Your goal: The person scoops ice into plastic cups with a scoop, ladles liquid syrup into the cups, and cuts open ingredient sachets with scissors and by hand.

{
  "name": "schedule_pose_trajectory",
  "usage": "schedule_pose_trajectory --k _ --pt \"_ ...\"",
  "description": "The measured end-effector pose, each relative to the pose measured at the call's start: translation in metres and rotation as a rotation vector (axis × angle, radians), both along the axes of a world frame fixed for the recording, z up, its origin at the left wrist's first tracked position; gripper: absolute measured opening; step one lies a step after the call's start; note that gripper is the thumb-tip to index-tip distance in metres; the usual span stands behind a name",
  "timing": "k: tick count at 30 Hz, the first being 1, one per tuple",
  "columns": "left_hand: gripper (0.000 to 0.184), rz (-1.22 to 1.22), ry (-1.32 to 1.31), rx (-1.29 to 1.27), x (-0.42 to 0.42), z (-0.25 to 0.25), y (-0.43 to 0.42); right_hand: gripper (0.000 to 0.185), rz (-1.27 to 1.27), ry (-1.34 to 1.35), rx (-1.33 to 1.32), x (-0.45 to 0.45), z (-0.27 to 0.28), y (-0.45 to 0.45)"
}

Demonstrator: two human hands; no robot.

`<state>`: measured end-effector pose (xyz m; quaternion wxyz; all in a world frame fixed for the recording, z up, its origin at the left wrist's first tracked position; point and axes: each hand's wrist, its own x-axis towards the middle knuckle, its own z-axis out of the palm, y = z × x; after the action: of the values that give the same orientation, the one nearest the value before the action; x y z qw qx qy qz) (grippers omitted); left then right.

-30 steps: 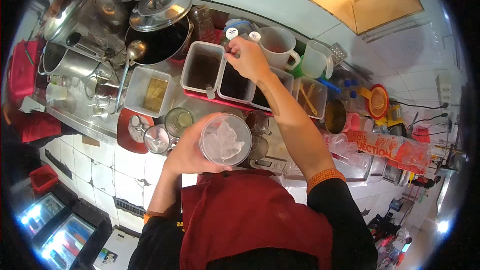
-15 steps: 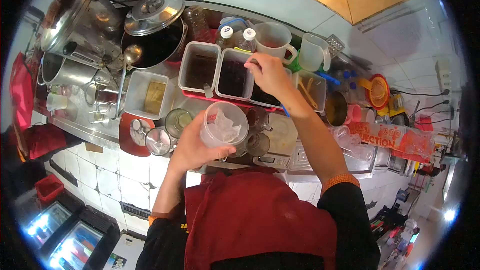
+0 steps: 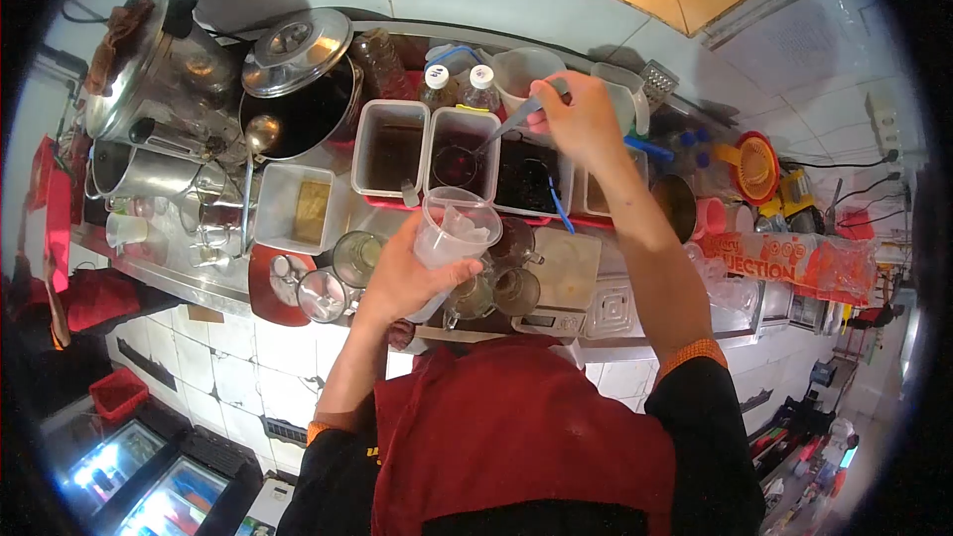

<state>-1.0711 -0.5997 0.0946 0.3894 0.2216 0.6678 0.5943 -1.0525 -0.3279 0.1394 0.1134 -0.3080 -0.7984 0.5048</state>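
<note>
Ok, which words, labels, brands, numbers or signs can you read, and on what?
"JECTION": orange plastic pack; smaller lettering above it unclear.
Too small or blurred to read: marks on the white bottle caps, the pale wall sheet, yellow lettering on the black shirt.

Site read as a kitchen, probably commercial — the metal counter [image 3: 204,281] was crowded with a pot [image 3: 286,129], a ladle [image 3: 262,134], plastic tubs [image 3: 276,203], glass mugs [image 3: 357,260] and a scale [image 3: 564,273]. A grater [image 3: 659,82] stood near the tiled wall [image 3: 476,0]. Lit, glass-fronted cabinets [image 3: 114,467] — plus a second person [image 3: 99,298] in red — suggested a business, not a home.
</note>
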Motion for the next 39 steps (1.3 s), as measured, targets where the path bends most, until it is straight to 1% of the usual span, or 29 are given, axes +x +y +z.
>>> schedule_pose_trajectory --k 4,6,8,10,13,16,17,19,23,24,25,26,27,29,30,32,34,35,37,38,39 --pt "0.065 0.02 0.002 -0.011 -0.003 -0.004 0.008 0.025 0.006 0.083 -0.006 0.002 0.023 0.014" --pt "0.063 0.015 0.028 -0.035 -0.005 -0.001 0.012 0.027 0.028 0.094 0.088 0.002 0.041 0.018" --pt "0.061 0.008 0.055 -0.056 -0.006 -0.001 0.017 0.029 0.024 0.084 0.113 0.005 0.063 0.017" --pt "0.061 0.027 0.0 -0.003 -0.007 -0.007 0.02 0.028 0.04 0.085 0.148 0.007 0.08 0.018" --pt "0.061 0.005 0.081 0.01 -0.012 -0.009 0.025 0.028 0.055 0.129 0.183 0.009 0.101 0.022" --pt "0.06 0.01 0.05 0.047 -0.016 -0.004 0.029 0.027 0.063 0.158 0.202 0.013 0.123 0.023" --pt "0.06 0.008 0.055 0.049 -0.017 -0.004 0.03 0.027 0.061 0.163 0.205 0.016 0.132 0.02" --pt "0.071 -0.017 0.036 0.092 -0.02 -0.003 0.032 0.027 0.11 0.183 0.236 0.025 0.15 0.008" --pt "0.066 -0.016 0.065 0.157 -0.02 0.014 0.036 0.024 0.126 0.209 0.236 0.048 0.17 -0.03" --pt "0.068 -0.011 0.054 0.207 -0.019 0.018 0.037 0.019 0.156 0.302 0.243 0.057 0.174 -0.043" --pt "0.071 -0.005 0.043 0.257 -0.018 0.021 0.037 0.015 0.187 0.394 0.249 0.066 0.175 -0.053" --pt "0.071 -0.003 0.045 0.258 -0.018 0.021 0.037 0.015 0.189 0.396 0.25 0.074 0.176 -0.06" --pt "0.073 -0.006 0.034 0.305 -0.018 0.021 0.037 0.011 0.248 0.445 0.439 0.082 0.176 -0.066" --pt "0.074 -0.008 0.028 0.357 -0.018 0.024 0.036 0.008 0.308 0.498 0.633 0.097 0.177 -0.078" --pt "0.074 0.006 0.031 0.364 -0.017 0.028 0.034 0.007 0.381 0.619 0.697 0.104 0.174 -0.085" --pt "0.075 0.021 0.039 0.377 -0.016 0.035 0.029 0.009 0.458 0.747 0.766 0.122 0.169 -0.096" --pt "0.074 0.035 -0.032 0.351 -0.015 0.041 0.021 0.015 0.641 0.793 0.798 0.144 0.162 -0.102" --pt "0.074 0.041 -0.054 0.345 -0.015 0.044 0.018 0.015 0.645 0.798 0.803 0.152 0.156 -0.105" --pt "0.074 0.027 0.004 0.327 -0.015 0.052 0.011 0.018 0.74 0.927 0.824 0.166 0.139 -0.109" --pt "0.074 0.031 0.009 0.332 -0.013 0.055 0.009 0.018 0.744 0.931 0.828 0.173 0.129 -0.111" --pt "0.073 0.06 0.038 0.396 -0.012 0.058 0.007 0.018 0.744 0.979 0.84 0.179 0.118 -0.112"
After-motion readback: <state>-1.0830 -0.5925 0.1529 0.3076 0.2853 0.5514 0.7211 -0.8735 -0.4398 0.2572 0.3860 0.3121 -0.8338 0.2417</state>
